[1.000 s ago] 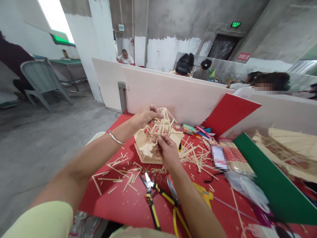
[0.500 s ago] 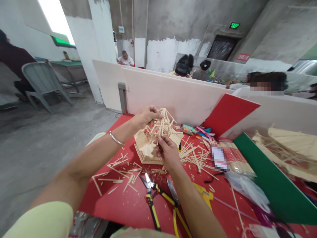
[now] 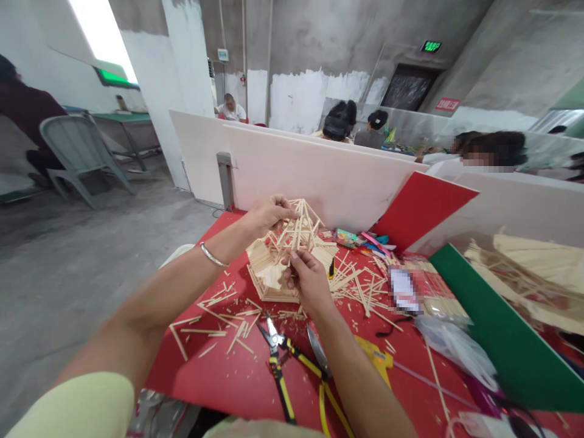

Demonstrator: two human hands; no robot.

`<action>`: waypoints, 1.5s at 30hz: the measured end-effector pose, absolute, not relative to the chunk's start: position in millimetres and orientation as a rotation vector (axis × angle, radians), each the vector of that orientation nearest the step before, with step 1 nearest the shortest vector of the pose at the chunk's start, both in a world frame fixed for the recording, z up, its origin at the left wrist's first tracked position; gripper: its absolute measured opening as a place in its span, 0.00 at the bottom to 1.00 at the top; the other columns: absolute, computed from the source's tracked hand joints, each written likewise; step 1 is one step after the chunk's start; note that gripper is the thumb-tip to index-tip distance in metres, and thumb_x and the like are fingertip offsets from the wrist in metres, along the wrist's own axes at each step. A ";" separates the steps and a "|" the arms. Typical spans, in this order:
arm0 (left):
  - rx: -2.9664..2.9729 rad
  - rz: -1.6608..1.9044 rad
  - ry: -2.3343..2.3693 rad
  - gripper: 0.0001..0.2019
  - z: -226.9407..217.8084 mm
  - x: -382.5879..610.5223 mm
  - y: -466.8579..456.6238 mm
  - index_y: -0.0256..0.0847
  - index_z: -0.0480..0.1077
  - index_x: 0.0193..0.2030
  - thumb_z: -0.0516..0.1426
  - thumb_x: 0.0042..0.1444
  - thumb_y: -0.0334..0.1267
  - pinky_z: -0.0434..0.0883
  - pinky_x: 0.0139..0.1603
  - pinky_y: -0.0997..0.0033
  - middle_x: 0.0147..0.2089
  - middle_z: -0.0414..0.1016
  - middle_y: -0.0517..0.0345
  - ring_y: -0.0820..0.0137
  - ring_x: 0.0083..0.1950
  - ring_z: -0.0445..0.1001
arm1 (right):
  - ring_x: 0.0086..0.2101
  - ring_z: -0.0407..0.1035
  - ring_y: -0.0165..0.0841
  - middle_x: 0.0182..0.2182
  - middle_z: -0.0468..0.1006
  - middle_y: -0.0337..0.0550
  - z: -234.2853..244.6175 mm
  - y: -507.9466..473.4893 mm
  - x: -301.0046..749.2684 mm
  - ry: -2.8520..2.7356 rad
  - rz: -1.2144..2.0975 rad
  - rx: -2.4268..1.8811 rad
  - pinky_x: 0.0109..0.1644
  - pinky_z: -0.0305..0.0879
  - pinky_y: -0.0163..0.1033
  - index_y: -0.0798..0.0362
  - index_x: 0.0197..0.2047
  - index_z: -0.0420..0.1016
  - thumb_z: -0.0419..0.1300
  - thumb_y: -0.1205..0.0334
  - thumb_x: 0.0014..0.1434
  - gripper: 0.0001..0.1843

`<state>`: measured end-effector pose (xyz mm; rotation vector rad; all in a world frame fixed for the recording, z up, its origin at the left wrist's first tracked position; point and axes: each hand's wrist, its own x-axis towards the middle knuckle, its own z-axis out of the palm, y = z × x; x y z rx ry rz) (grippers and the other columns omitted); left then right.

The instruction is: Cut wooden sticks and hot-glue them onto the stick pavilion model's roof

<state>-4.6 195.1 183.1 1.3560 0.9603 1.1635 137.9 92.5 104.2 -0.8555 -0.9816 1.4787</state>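
Note:
A model of thin wooden sticks (image 3: 269, 283) stands on the red table, with a low slatted base and a pointed, open frame of sticks above it. At the upper left of that frame, my left hand (image 3: 271, 214) is closed, thumb and fingers pinching a wooden stick (image 3: 297, 230) near the peak. Lower down, my right hand (image 3: 309, 277) is pinched around the lower end of what looks like the same stick, in front of the frame. The fingers partly hide the frame and the stick's ends.
Yellow-and-black cutters (image 3: 279, 365) and yellow-handled shears (image 3: 322, 365) lie near me, beside a yellow glue gun (image 3: 376, 359). Loose sticks (image 3: 365, 289) cover the table's right. A white partition (image 3: 292, 164) stands behind; a green board (image 3: 497, 334) leans at right. People sit beyond.
Both hands hold almost the same position at the stick frame. Only a very slight shift of the view shows.

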 end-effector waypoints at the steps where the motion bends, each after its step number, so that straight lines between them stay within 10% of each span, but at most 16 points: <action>1: 1.356 1.163 0.960 0.18 183.6 -4.5 194.3 0.41 0.63 0.26 0.71 0.41 0.35 0.46 0.15 0.75 0.15 0.61 0.70 0.82 0.14 0.57 | 0.20 0.66 0.22 0.30 0.77 0.34 104.0 92.6 138.1 -0.983 1.478 -0.855 0.17 0.59 0.28 0.51 0.37 0.74 0.68 0.48 0.51 0.17; 45: 1.336 1.163 1.077 0.08 191.1 -10.9 166.5 0.36 0.76 0.36 0.67 0.50 0.36 0.51 0.16 0.76 0.27 0.75 0.58 0.82 0.16 0.59 | 0.21 0.68 0.23 0.29 0.76 0.34 99.1 79.7 119.0 -0.946 1.441 -0.827 0.18 0.61 0.27 0.52 0.36 0.72 0.67 0.49 0.53 0.16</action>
